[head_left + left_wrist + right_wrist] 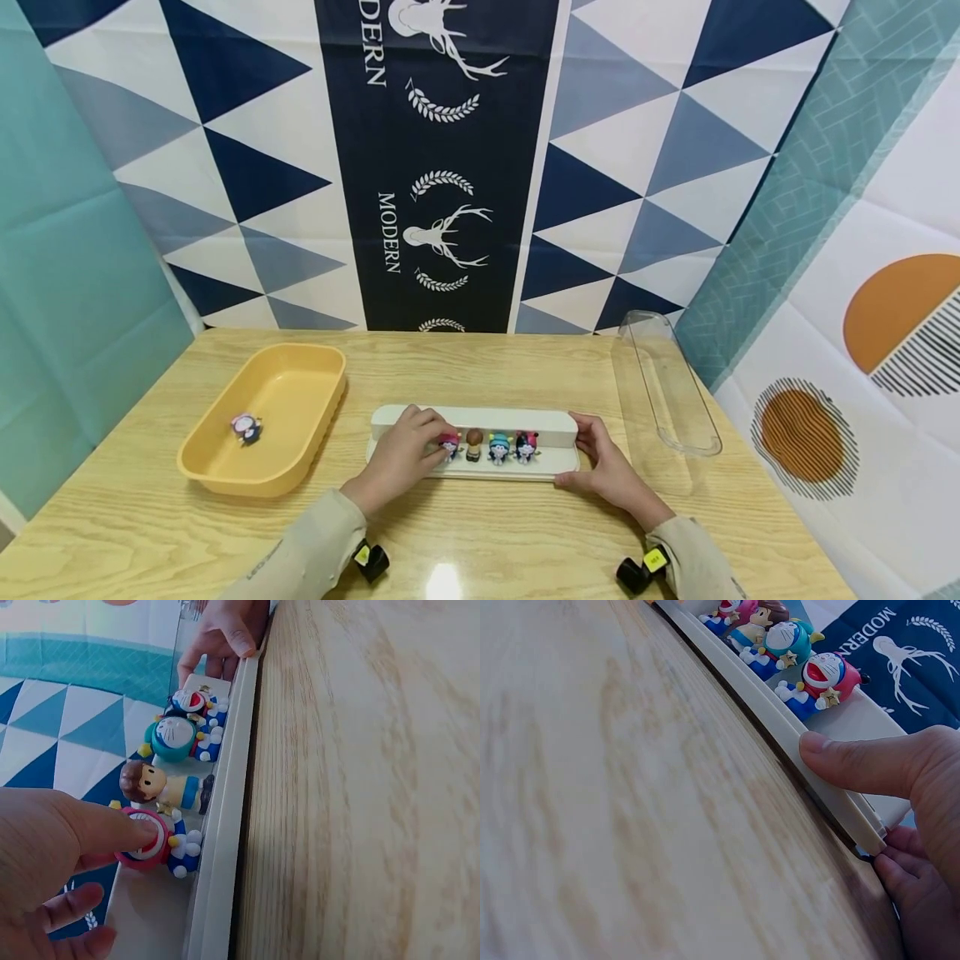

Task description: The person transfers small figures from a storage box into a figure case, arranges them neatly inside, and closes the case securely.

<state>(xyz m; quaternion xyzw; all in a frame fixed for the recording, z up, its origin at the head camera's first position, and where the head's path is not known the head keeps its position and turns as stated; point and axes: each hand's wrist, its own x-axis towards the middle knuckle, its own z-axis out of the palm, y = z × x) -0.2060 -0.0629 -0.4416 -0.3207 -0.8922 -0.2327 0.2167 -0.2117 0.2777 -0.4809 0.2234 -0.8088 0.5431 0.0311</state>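
A long white display stand (540, 421) lies on the table with a row of small figurines on its step. My left hand (405, 454) pinches the pink-hooded cat figurine (185, 847) at the row's left end, thumb across its face. Beside it stands a brown-haired boy figurine (473, 447), then a teal-hooded cat figurine (498, 450). At the right of the row is a red-and-black-hooded cat figurine (527, 447), its mouth open. My right hand (606, 471) grips the stand's right end, thumb on the front edge and fingers round the back.
On the left, a yellow tray (303, 392) holds one more small figurine (246, 428) with a pink top. A clear plastic cover (667, 383) lies at the right by the table's edge. Patterned cloth hangs behind the wooden table (480, 533).
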